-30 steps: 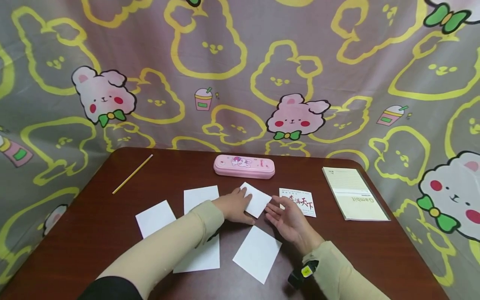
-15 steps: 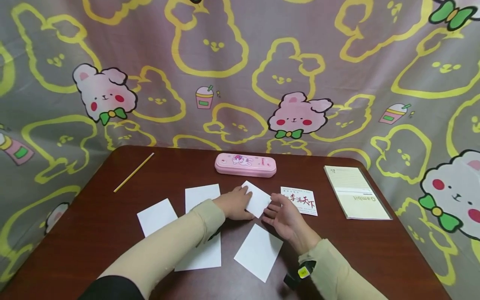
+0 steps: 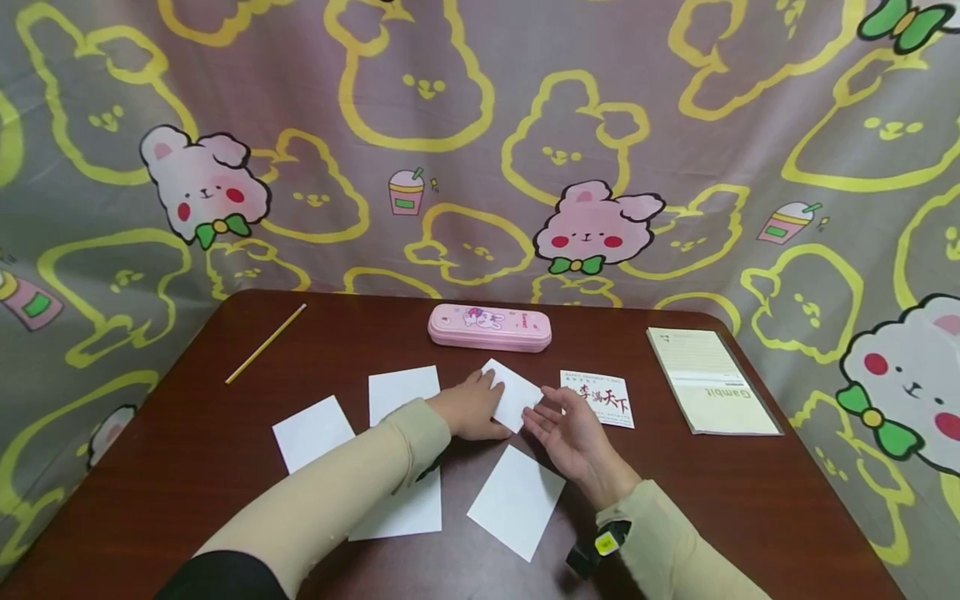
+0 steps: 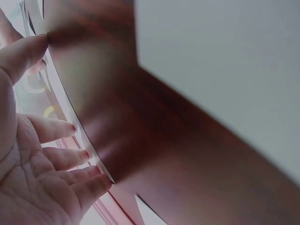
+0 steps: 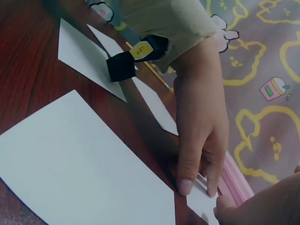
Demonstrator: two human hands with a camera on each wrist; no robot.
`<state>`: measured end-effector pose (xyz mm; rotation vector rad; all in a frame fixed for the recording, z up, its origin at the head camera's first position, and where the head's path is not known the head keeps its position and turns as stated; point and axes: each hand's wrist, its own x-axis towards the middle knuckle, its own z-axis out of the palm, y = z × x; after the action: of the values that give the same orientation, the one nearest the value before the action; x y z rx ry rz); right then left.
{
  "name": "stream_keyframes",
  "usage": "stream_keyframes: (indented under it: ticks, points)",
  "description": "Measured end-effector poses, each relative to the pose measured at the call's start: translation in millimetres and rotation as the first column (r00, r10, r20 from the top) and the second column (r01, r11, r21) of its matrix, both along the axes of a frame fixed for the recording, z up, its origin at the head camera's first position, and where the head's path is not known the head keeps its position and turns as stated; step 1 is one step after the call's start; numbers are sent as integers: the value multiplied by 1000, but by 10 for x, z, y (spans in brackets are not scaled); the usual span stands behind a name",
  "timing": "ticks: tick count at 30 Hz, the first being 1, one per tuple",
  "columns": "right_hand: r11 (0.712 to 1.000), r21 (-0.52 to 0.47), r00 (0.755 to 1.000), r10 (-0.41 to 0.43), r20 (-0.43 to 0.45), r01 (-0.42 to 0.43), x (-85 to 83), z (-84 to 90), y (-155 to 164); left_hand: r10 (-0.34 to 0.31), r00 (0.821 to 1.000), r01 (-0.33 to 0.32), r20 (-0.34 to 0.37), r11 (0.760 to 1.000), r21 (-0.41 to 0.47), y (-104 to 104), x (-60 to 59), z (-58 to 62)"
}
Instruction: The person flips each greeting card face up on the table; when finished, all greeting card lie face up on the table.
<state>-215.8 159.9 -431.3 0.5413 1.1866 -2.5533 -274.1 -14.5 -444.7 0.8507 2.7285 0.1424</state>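
My left hand (image 3: 472, 408) rests palm down on a small white square paper (image 3: 517, 396), and its fingertips (image 4: 84, 154) press along the surface in the left wrist view. At the paper's right corner is my right hand (image 3: 577, 442), palm turned inward, with relaxed fingers and the thumb touching the edge. Another white sheet (image 3: 517, 502) lies just below both hands. Beyond my right fingers lies a card (image 3: 611, 400) printed with red characters. Under my left forearm are a long white sheet (image 3: 401, 387) and a further white paper (image 3: 311, 433), both partly hidden.
A pink pencil case (image 3: 490, 327) stands behind the papers. To the far left lies a yellow pencil (image 3: 265, 344), and a notepad (image 3: 712, 381) is by the right edge of the dark table (image 3: 150, 500). A patterned curtain (image 3: 465, 167) hangs behind the table.
My right fingertips have shifted very slightly left along the small paper's edge. My left hand stays on it, with its fingers drawn a little closer together.
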Motion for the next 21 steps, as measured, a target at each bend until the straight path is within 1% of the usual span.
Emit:
stream_keyframes:
  ticks: [2,6,9,11,15,18,21]
  points:
    - [999,36,1000,4,-7,-3,-1,-14,-13,-5,1000,5,-6,1000,10,-8,4,5]
    - [989,145,999,22,-26,-18,-3,-2,-40,0,1000,1,-20,1000,31,-20,3,17]
    - [984,172,999,40,-26,-35,-11,8,-35,16,1000,-16,-22,1000,27,-7,-4,15]
    - [986,158,998,60,-24,-56,-17,20,-16,24,999,-24,-26,999,25,5,-11,12]
    - [992,93,996,86,-13,-85,-35,28,33,20,1000,-19,-23,999,31,23,-16,9]
    - [997,42,998,61,12,-62,-55,11,62,18,1000,-17,-23,999,38,28,-27,-5]
    - [1000,-4,999,20,34,-20,-79,-21,80,23,999,-22,-28,999,45,22,-42,-21]
